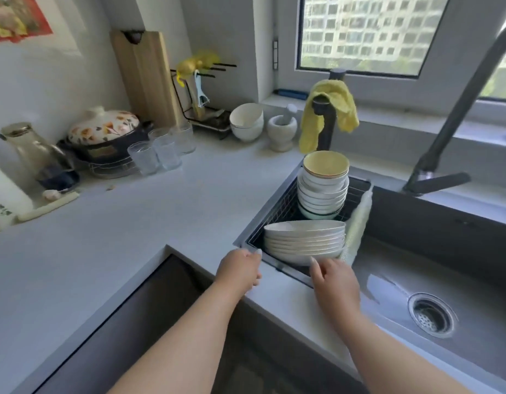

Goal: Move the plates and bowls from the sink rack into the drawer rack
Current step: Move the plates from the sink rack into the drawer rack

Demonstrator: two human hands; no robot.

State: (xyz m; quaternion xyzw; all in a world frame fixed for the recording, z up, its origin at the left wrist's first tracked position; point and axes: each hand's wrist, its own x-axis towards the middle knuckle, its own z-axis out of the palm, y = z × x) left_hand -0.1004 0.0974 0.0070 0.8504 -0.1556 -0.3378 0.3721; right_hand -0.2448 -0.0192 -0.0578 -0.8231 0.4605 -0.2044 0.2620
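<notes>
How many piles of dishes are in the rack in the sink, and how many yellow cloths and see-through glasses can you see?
Piles of dishes in the sink rack: 2, the stack of plates and the stack of bowls
Yellow cloths: 1, the yellow cloth hanging on the dark tap
Clear glasses on the counter: 4
Total: 7

Both forearms bare, no sleeves; left hand [240,269] & right hand [335,282] w/ longish pale nails.
</notes>
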